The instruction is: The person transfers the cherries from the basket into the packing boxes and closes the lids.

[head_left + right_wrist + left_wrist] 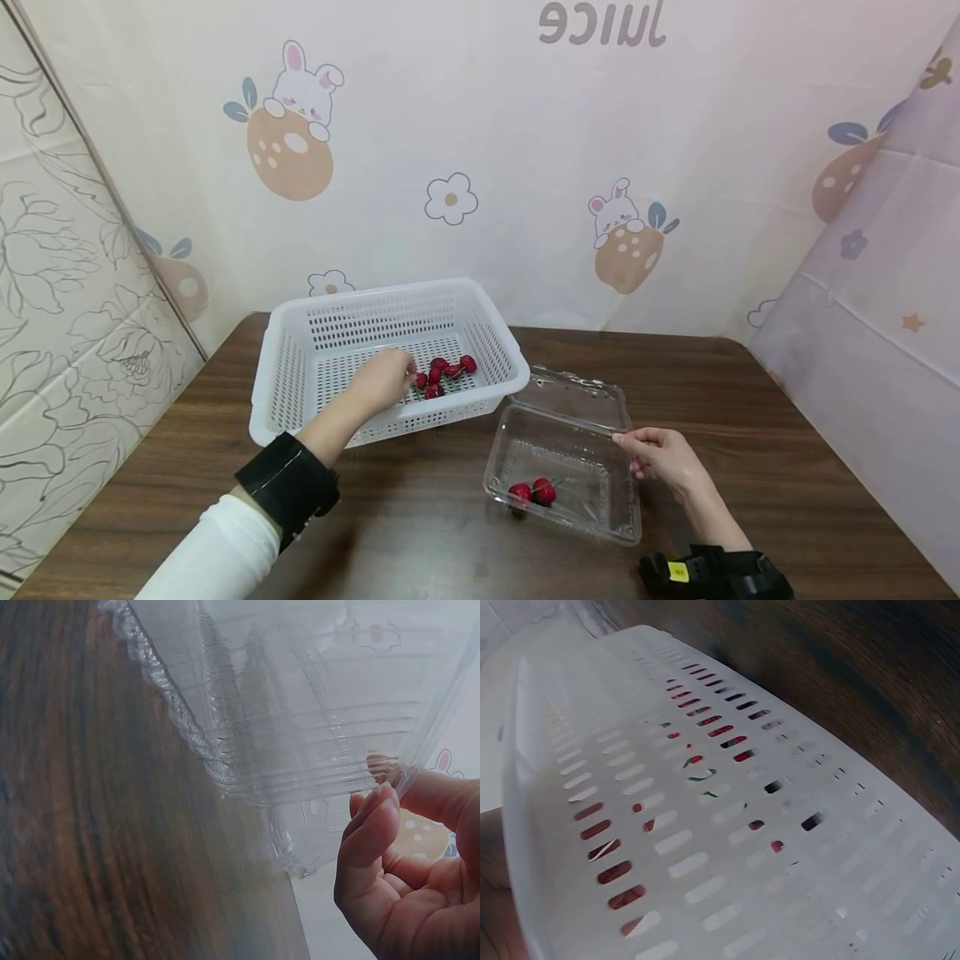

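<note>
My left hand [382, 379] reaches over the near wall of a white perforated plastic basket [487, 333]. Its fingertips are at the left edge of a small group of red cherries [436, 375]; whether they pinch one is hidden. Through the basket's slots in the left wrist view, bits of cherry [721, 730] and green stem [697, 778] show. With thumb and fingers, my right hand [663, 457] pinches the right rim of a clear plastic clamshell box [555, 446], whose lid lies open towards the back. Two or more red cherries [543, 492] sit in the box's near left corner.
Both containers stand on a dark wood-grain table [420, 533], the basket's right corner close to the box's lid [577, 396]. A printed curtain [480, 125] hangs behind the table and along its right side. A floral panel [67, 333] is at the left.
</note>
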### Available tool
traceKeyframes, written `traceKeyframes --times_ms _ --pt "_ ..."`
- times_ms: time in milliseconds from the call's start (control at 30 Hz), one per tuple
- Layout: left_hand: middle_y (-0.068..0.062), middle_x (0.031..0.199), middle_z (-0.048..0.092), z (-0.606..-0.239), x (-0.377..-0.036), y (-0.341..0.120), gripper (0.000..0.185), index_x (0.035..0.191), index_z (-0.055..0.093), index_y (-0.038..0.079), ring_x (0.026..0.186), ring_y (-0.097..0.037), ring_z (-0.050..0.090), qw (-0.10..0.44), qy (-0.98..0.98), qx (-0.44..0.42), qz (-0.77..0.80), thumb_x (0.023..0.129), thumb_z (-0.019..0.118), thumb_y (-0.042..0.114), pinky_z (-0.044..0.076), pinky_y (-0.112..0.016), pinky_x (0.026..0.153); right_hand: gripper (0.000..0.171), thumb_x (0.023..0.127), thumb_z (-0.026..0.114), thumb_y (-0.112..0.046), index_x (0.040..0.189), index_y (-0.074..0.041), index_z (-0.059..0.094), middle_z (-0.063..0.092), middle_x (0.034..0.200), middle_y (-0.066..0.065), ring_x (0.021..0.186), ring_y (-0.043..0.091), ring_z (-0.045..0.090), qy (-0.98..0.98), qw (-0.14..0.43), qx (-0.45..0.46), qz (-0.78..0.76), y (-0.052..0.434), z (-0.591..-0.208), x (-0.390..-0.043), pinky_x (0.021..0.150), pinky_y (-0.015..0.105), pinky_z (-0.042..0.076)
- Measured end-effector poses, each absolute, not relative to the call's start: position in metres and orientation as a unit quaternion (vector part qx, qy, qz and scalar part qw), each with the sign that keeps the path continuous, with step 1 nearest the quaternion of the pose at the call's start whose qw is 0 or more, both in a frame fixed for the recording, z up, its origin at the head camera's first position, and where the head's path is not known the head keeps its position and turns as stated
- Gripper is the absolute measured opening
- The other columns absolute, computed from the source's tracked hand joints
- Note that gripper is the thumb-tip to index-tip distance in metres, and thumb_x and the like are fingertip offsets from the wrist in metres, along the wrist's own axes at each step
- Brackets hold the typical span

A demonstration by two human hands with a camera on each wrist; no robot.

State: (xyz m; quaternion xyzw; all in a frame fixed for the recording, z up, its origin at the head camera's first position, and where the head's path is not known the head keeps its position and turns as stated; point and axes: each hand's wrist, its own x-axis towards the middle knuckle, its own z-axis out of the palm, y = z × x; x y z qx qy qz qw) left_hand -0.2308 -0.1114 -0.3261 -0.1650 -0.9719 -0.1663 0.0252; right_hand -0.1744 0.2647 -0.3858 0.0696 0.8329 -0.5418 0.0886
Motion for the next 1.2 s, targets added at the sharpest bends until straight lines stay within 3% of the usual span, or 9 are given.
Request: traceKeyframes --times_ms 500,1200 --pt "-0.008 0.076 0.061 -0.339 -0.246 -0.108 0.004 0.080 0.062 0.001 0.068 -0.020 0.057 -0.009 -0.979 -0.134 -0.152 0.077 0.060 0.002 0.047 -0.033 0.062 0.039 0.085 0.059 -0.024 0.098 0.012 0.054 0.052 0.064 0.002 0.055 0.010 0.050 0.832 0.087 0.075 -0.542 0.264 -0.385 -0.174 0.053 0.027 0.047" --pt "-0.007 0.076 0.061 -0.350 -0.254 -0.108 0.004 0.078 0.063 0.003 0.072 -0.021 0.058 -0.016 -0.981 -0.143 -0.131 0.076 0.066 0.005 0.047 -0.032 0.064 0.037 0.084 0.059 -0.024 0.096 0.011 0.055 0.052 0.064 0.001 0.055 0.011 0.051 0.831 0.088 0.080 -0.543 0.261 -0.384 -0.173 0.053 0.027 0.047"
